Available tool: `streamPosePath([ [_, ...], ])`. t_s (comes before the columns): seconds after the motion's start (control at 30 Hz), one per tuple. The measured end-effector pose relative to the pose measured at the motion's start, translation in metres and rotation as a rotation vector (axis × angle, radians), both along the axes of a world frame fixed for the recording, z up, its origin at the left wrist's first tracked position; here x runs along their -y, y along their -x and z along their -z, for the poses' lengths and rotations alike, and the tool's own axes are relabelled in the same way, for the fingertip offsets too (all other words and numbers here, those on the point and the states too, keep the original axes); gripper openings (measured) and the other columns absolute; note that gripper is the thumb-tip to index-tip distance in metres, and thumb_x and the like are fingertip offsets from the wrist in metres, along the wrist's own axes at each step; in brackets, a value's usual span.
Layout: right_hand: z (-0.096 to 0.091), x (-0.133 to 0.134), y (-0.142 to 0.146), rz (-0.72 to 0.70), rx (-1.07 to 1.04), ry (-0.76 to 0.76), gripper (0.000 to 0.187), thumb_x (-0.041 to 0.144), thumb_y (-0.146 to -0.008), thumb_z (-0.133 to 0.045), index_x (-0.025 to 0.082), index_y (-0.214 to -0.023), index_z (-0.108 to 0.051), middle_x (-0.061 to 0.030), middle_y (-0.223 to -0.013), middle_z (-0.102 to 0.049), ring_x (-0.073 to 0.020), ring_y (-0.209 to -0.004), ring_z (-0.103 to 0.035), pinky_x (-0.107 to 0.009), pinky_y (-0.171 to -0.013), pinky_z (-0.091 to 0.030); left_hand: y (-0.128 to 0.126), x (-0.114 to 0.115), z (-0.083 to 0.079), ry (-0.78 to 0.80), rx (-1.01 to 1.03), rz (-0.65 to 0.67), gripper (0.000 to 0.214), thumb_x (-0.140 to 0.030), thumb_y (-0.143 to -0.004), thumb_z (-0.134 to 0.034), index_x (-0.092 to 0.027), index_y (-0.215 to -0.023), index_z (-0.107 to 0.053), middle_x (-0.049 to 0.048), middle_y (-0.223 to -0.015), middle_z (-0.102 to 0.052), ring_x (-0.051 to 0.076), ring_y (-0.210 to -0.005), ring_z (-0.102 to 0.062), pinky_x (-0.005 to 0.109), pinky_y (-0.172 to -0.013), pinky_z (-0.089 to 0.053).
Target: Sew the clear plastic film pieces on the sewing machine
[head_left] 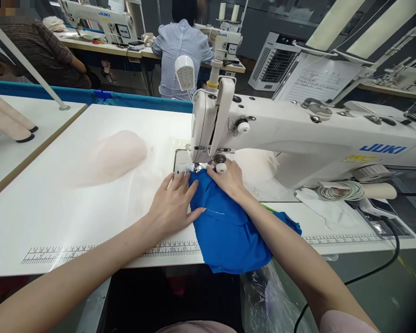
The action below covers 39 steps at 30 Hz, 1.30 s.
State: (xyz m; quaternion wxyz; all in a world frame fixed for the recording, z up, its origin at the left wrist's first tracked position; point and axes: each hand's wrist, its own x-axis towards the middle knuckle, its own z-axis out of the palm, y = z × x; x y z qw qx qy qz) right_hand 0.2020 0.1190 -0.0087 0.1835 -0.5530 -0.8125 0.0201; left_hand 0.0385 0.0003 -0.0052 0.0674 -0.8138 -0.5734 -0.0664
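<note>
A piece of blue fabric (pixel 229 236) lies under the needle area of a white sewing machine (pixel 277 134) and drapes over the table's front edge. My left hand (pixel 173 203) rests flat at the fabric's left edge, fingers spread, the fingertips close to the presser foot (pixel 197 167). On the right side of the foot, my right hand (pixel 230 178) lies on the fabric with its fingers stretched toward the needle; some fingertips are hidden behind the machine head. A loose white thread (pixel 215 212) crosses the cloth between my hands.
The white table (pixel 90 208) carries a printed ruler (pixel 173 249) along its front. White cloth (pixel 321 208) and a coiled cord (pixel 343 190) lie at right. Thread cones (pixel 10 118) stand at left. Two people (pixel 183 51) sit beyond a blue-edged divider near other machines (pixel 104 23).
</note>
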Motion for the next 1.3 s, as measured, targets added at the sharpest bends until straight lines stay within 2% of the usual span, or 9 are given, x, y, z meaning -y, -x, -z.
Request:
streamPosePath([
  [0.17,0.004,-0.006,0.001,-0.009,0.012,-0.044,0.023,0.035,-0.091,-0.05,0.021,-0.077,-0.062,-0.0065,-0.089,-0.07,-0.0245,-0.089,-0.062,-0.036,-0.08,-0.037,0.001,-0.006,0.003,-0.006,-0.002,-0.017,0.078,-0.068,-0.092,-0.031,-0.013,-0.145,-0.042,0.0187,-0.148,-0.043,0.035,-0.144,-0.029,0.054,-0.118,-0.022],
  [0.4,0.009,-0.006,-0.001,-0.032,0.016,-0.087,0.027,0.037,-0.094,-0.047,0.022,-0.079,-0.063,-0.0068,-0.09,-0.069,-0.0252,-0.092,-0.061,-0.037,-0.079,-0.035,-0.001,-0.002,0.006,-0.029,-0.026,-0.025,0.075,-0.066,-0.095,-0.026,-0.013,-0.147,-0.039,0.0179,-0.15,-0.04,0.033,-0.146,-0.024,0.052,-0.12,-0.019],
  [0.9,0.011,-0.006,-0.002,-0.039,0.008,-0.105,0.026,0.038,-0.094,-0.048,0.021,-0.083,-0.064,-0.0082,-0.091,-0.068,-0.0246,-0.088,-0.059,-0.037,-0.081,-0.035,-0.002,0.001,0.005,-0.021,-0.042,-0.05,0.075,-0.067,-0.094,-0.027,-0.015,-0.147,-0.039,0.0153,-0.15,-0.042,0.032,-0.147,-0.023,0.051,-0.12,-0.022],
  [1.13,0.004,-0.004,-0.004,-0.054,0.007,-0.094,0.023,0.029,-0.094,-0.046,0.021,-0.084,-0.064,-0.0073,-0.094,-0.068,-0.0252,-0.097,-0.059,-0.036,-0.081,-0.034,-0.002,0.0,0.004,-0.034,-0.011,-0.041,0.073,-0.065,-0.094,-0.032,-0.015,-0.146,-0.042,0.0157,-0.148,-0.044,0.033,-0.146,-0.025,0.052,-0.119,-0.022],
  [1.3,-0.001,-0.003,-0.005,-0.039,0.006,-0.086,0.024,0.033,-0.094,-0.048,0.021,-0.08,-0.063,-0.0079,-0.091,-0.067,-0.0263,-0.096,-0.059,-0.037,-0.079,-0.033,-0.002,0.0,0.005,-0.038,-0.002,-0.04,0.074,-0.067,-0.094,-0.031,-0.015,-0.146,-0.042,0.0157,-0.149,-0.043,0.033,-0.145,-0.025,0.052,-0.118,-0.024],
])
